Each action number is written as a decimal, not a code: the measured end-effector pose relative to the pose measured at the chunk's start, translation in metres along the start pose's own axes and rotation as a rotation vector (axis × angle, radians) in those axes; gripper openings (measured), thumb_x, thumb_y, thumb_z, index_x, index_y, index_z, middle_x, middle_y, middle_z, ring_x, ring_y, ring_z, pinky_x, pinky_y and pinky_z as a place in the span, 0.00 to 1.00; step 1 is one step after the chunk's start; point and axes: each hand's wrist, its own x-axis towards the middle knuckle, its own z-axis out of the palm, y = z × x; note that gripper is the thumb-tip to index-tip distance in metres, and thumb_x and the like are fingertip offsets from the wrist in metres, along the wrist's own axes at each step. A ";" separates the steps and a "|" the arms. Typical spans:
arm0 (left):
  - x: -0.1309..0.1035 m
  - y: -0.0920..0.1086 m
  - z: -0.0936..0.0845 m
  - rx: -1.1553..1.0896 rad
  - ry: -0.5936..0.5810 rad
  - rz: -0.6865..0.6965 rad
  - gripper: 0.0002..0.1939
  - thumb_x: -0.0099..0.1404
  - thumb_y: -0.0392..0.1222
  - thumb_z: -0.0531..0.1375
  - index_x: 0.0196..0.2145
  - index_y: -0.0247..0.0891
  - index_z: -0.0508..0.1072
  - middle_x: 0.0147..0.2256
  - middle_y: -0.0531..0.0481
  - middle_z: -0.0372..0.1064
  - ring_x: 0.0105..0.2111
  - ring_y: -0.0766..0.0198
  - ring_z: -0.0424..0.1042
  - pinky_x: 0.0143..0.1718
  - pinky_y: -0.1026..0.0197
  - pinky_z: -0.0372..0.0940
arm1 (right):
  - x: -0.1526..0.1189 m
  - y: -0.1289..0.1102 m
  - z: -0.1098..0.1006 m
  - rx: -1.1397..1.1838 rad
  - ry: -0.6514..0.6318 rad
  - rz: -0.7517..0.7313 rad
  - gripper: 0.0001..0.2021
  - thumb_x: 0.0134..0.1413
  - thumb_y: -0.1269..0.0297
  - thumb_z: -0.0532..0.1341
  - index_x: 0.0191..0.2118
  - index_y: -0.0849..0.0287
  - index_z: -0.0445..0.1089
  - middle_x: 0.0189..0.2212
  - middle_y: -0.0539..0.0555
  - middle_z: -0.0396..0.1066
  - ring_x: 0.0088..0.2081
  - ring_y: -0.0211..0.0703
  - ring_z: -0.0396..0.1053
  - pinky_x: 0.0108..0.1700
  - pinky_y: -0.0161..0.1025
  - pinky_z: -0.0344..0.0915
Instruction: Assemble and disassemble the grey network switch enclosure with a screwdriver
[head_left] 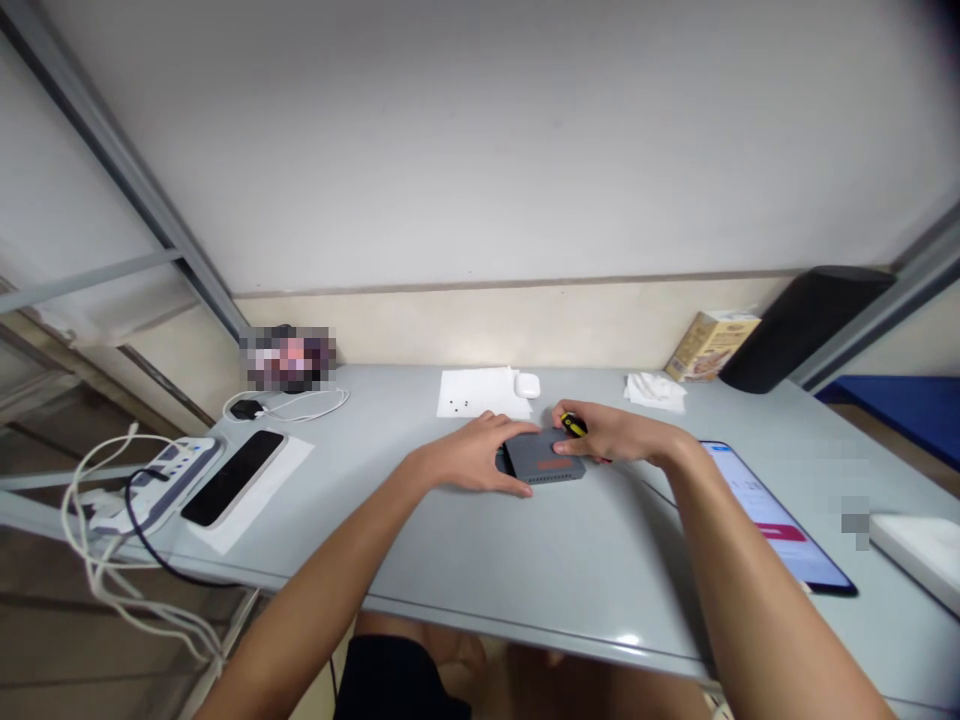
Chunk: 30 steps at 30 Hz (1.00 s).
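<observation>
A flat dark-grey electronics box (547, 458) with orange marking and a row of vent slots along its front edge lies on the desk between my hands. My left hand (480, 455) grips its left end, thumb at the near edge and fingers at the far edge. A dark gap shows there, beside the grey top. My right hand (600, 432) is at the box's right end, fingers on its top and far side. Tucked in that same hand is a screwdriver with a yellow-and-black handle (574, 425); its tip is mostly hidden.
Several tiny dark screws (459, 405) lie on white paper (480, 385), beside a white earbud case (527, 385). A tablet (780, 530) lies under my right forearm. Leftward are a phone (234, 478) and a power strip (161, 485) with cables. A carton (712, 345) and tissue (655, 390) stand back right.
</observation>
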 end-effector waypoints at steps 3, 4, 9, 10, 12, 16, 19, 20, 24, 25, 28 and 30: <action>-0.003 -0.005 -0.010 -0.013 -0.036 -0.014 0.38 0.63 0.49 0.70 0.68 0.46 0.65 0.59 0.42 0.70 0.61 0.47 0.65 0.60 0.48 0.64 | -0.006 0.009 -0.010 -0.031 0.037 0.002 0.24 0.47 0.47 0.70 0.42 0.54 0.62 0.27 0.46 0.62 0.26 0.37 0.57 0.29 0.38 0.57; -0.004 -0.007 -0.013 -0.011 -0.044 -0.014 0.38 0.62 0.47 0.70 0.68 0.46 0.66 0.59 0.42 0.70 0.60 0.47 0.66 0.61 0.47 0.64 | -0.007 0.011 -0.014 -0.036 0.052 0.002 0.23 0.47 0.48 0.70 0.41 0.54 0.63 0.27 0.46 0.62 0.26 0.37 0.57 0.29 0.38 0.57; -0.008 -0.016 -0.022 -0.046 -0.071 -0.044 0.39 0.58 0.44 0.72 0.67 0.49 0.68 0.60 0.45 0.71 0.61 0.47 0.68 0.62 0.46 0.64 | -0.016 0.014 -0.022 -0.053 0.166 0.032 0.20 0.44 0.52 0.70 0.38 0.54 0.63 0.26 0.46 0.63 0.26 0.39 0.59 0.30 0.39 0.57; -0.008 -0.018 -0.023 -0.047 -0.080 -0.049 0.39 0.58 0.44 0.72 0.66 0.49 0.69 0.61 0.45 0.71 0.61 0.47 0.67 0.62 0.46 0.64 | -0.017 0.012 -0.022 -0.048 0.191 0.038 0.20 0.45 0.52 0.70 0.39 0.53 0.63 0.25 0.46 0.63 0.26 0.39 0.59 0.30 0.39 0.57; -0.009 -0.021 -0.025 -0.047 -0.101 -0.055 0.39 0.59 0.43 0.72 0.66 0.48 0.69 0.62 0.46 0.71 0.61 0.47 0.67 0.63 0.46 0.64 | -0.021 0.007 -0.022 -0.006 0.251 0.038 0.19 0.50 0.49 0.68 0.41 0.53 0.63 0.23 0.45 0.63 0.25 0.39 0.59 0.29 0.39 0.57; -0.013 -0.027 -0.029 -0.066 -0.132 -0.061 0.38 0.59 0.43 0.71 0.66 0.47 0.69 0.63 0.44 0.70 0.61 0.47 0.68 0.63 0.47 0.64 | -0.021 -0.013 -0.013 0.305 0.391 -0.119 0.21 0.57 0.44 0.65 0.44 0.51 0.58 0.22 0.45 0.69 0.27 0.42 0.66 0.35 0.41 0.62; -0.017 -0.032 -0.034 -0.055 -0.141 -0.051 0.38 0.57 0.40 0.72 0.65 0.46 0.70 0.62 0.44 0.70 0.61 0.48 0.69 0.62 0.48 0.64 | -0.010 -0.029 0.000 0.561 0.488 -0.285 0.26 0.53 0.42 0.68 0.43 0.50 0.54 0.24 0.44 0.70 0.30 0.44 0.72 0.38 0.42 0.66; -0.018 -0.033 -0.035 -0.044 -0.145 -0.049 0.39 0.56 0.40 0.72 0.65 0.46 0.70 0.61 0.44 0.70 0.61 0.48 0.69 0.62 0.49 0.64 | -0.004 -0.033 0.005 0.605 0.524 -0.321 0.26 0.52 0.42 0.68 0.43 0.50 0.54 0.24 0.43 0.70 0.30 0.44 0.73 0.37 0.41 0.66; -0.012 -0.028 -0.027 0.044 -0.095 -0.056 0.28 0.63 0.42 0.68 0.61 0.45 0.72 0.55 0.45 0.74 0.56 0.50 0.69 0.61 0.48 0.63 | 0.016 -0.037 0.018 0.672 0.622 -0.383 0.26 0.52 0.43 0.67 0.43 0.49 0.52 0.25 0.40 0.66 0.27 0.41 0.73 0.36 0.40 0.66; -0.009 -0.023 -0.022 0.067 -0.036 -0.053 0.22 0.66 0.43 0.65 0.58 0.45 0.74 0.52 0.46 0.75 0.55 0.50 0.69 0.62 0.48 0.62 | 0.020 -0.035 0.019 0.679 0.655 -0.373 0.25 0.51 0.44 0.66 0.43 0.49 0.52 0.25 0.40 0.65 0.26 0.41 0.72 0.36 0.40 0.66; 0.004 -0.006 -0.003 0.086 0.200 -0.006 0.12 0.75 0.44 0.56 0.50 0.42 0.76 0.50 0.45 0.75 0.54 0.53 0.68 0.62 0.49 0.59 | 0.025 -0.024 0.014 0.691 0.784 -0.332 0.23 0.50 0.48 0.66 0.42 0.48 0.52 0.26 0.40 0.62 0.24 0.39 0.69 0.35 0.41 0.67; 0.009 0.007 0.009 0.146 0.235 0.004 0.12 0.77 0.44 0.55 0.49 0.42 0.76 0.51 0.45 0.75 0.55 0.52 0.68 0.60 0.49 0.59 | 0.025 -0.017 0.009 0.674 0.852 -0.301 0.21 0.50 0.50 0.64 0.42 0.48 0.52 0.27 0.42 0.61 0.23 0.39 0.67 0.33 0.42 0.68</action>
